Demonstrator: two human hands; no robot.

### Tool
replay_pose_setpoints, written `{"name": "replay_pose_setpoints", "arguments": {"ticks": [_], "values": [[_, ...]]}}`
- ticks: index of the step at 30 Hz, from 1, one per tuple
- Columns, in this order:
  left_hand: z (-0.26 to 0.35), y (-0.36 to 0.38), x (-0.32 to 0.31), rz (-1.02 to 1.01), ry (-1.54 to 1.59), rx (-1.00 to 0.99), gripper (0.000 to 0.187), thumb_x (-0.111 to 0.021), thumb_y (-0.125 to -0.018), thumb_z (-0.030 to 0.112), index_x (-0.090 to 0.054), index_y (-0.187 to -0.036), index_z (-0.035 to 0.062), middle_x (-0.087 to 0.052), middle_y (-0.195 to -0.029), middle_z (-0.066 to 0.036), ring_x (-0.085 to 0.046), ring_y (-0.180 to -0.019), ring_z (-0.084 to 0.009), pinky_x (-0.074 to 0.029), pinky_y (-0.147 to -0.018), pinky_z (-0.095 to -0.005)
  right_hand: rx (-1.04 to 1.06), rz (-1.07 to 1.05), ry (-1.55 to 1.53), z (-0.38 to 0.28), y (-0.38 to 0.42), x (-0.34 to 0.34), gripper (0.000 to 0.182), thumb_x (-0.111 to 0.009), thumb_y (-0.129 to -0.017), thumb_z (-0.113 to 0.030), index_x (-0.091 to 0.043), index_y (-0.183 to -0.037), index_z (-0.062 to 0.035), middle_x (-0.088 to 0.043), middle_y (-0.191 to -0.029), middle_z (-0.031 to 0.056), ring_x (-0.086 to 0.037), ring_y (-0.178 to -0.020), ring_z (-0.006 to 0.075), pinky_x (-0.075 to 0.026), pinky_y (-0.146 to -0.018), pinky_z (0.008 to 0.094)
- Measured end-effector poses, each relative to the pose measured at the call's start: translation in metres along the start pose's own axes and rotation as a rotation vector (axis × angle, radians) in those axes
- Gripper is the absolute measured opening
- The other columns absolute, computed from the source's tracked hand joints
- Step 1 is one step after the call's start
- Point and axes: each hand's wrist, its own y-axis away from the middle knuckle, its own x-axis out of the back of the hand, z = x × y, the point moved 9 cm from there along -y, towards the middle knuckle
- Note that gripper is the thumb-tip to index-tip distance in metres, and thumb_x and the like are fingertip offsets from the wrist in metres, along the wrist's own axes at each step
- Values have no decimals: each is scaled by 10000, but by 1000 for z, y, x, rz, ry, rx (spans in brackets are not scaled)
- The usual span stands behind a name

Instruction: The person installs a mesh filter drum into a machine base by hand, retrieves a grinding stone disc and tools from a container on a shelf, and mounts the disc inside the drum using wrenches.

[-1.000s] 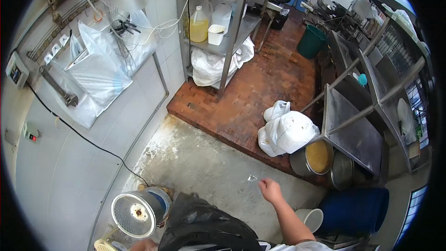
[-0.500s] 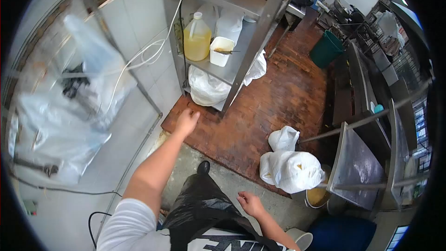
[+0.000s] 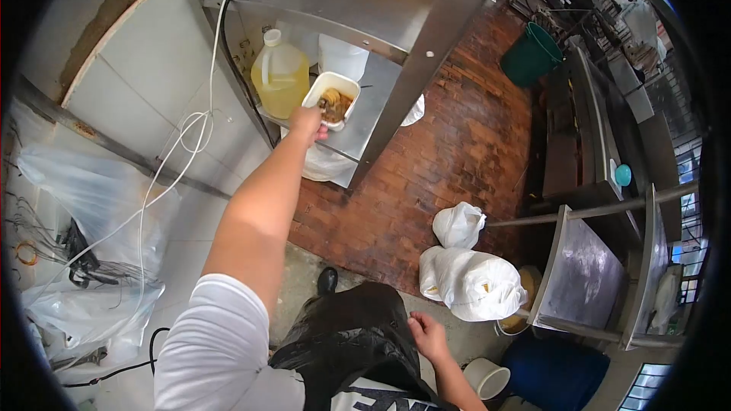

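My left hand [image 3: 308, 125] reaches up to the lower metal shelf and grips the near edge of a white plastic tub [image 3: 346, 85]. The tub leans toward me, with brown, wet-looking contents and some utensil-like item inside that I cannot make out clearly. Just left of it stands a clear jug of yellow liquid [image 3: 280, 80], its cap on. Behind the tub is another white container [image 3: 343, 57]. My right hand [image 3: 429, 336] hangs low beside the black apron [image 3: 343, 335], its fingers loosely bent with nothing in them.
A metal rack post [image 3: 426, 61] rises right of the tub. White cables [image 3: 213, 53] hang at the left. Tied white bags [image 3: 480, 285] sit on the floor near a bucket [image 3: 516, 322]. A green bin [image 3: 531, 53] stands farther back, and a blue barrel [image 3: 560, 369] lower right.
My left hand has risen from above the floor to the shelf and taken hold of the white tub, which is now tilted toward me. The rack appears closer. My right hand stays low.
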Motion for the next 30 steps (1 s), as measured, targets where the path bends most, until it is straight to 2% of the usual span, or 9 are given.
{"name": "replay_pose_setpoints", "arguments": {"ticks": [4, 9, 11, 12, 14, 20, 21, 28, 30], "values": [[4, 102, 46, -44, -233, -19, 301, -538, -975, 103, -665, -1140, -113, -701, -821, -168, -666, -556, -231, -561, -430, -368, 391, 37, 59, -95, -27, 20, 303, -719, -998, -226, -720, -1196, 3, -748, -1104, 237, -734, -1053, 391, -577, -916, 419], [-7, 295, 97, -124, -473, 11, 314, -532, -956, 113, -663, -1120, -121, -672, -708, -130, -641, -491, -198, -558, -438, -361, 1121, 131, 77, -285, 9, 43, 282, -724, -962, -99, -688, -1221, 7, -711, -1154, 229, -699, -1070, 416, -578, -928, 462], [-19, 355, 107, -114, -500, 71, 321, -524, -949, 109, -664, -1134, -113, -672, -713, -131, -644, -501, -191, -556, -439, -358, 1375, 27, 103, -333, 31, 35, 338, -688, -948, -71, -646, -1273, 12, -697, -1225, 232, -700, -1107, 404, -575, -945, 471], [-25, 377, 106, -148, -545, 64, 317, -515, -964, 115, -663, -1137, -107, -675, -722, -132, -644, -514, -195, -562, -471, -367, 1377, -4, 97, -342, 27, 26, 338, -688, -948, -71, -646, -1273, 12, -697, -1225, 232, -700, -1107, 404, -575, -945, 471], [-40, 418, 102, -174, -565, 73, 315, -507, -978, 121, -662, -1140, -101, -678, -732, -133, -644, -528, -199, -568, -503, -376, 1401, -340, 401, -336, 25, -26, 392, -673, -907, -58, -633, -1292, 8, -690, -1240, 231, -696, -1113, 406, -574, -952, 472], [-54, 486, 94, -93, -616, 22, 327, -476, -997, 151, -640, -1180, -64, -664, -676, -140, -668, -544, -237, -551, -547, -399, 1456, -504, 772, -296, 40, -86, 410, -662, -894, -89, -642, -1296, -12, -698, -1166, 183, -703, -1072, 382, -580, -914, 473], [-53, 493, 92, -80, -621, 37, 325, -479, -1015, 171, -639, -1168, -66, -664, -671, -147, -677, -551, -248, -550, -558, -410, 1408, -547, 841, -291, 39, -90, 357, -654, -916, -100, -638, -1266, -33, -682, -1229, 181, -716, -1098, 350, -587, -920, 473], [-77, 490, 82, -61, -555, 53, 344, -485, -1060, 242, -628, -1114, -66, -684, -741, -139, -689, -577, -231, -576, -560, -389, 1319, -662, 663, -269, 34, -82, 357, -647, -935, -113, -635, -1291, -91, -712, -1250, 200, -709, -1126, 372, -578, -937, 490], [-88, 484, 76, -109, -495, 141, 373, -476, -1078, 252, -637, -1163, -74, -678, -725, -120, -692, -568, -204, -592, -537, -361, 1069, -706, 879, -258, 15, -79, 344, -634, -950, -109, -625, -1294, -91, -740, -1156, 229, -719, -1074, 400, -572, -936, 510]]}}
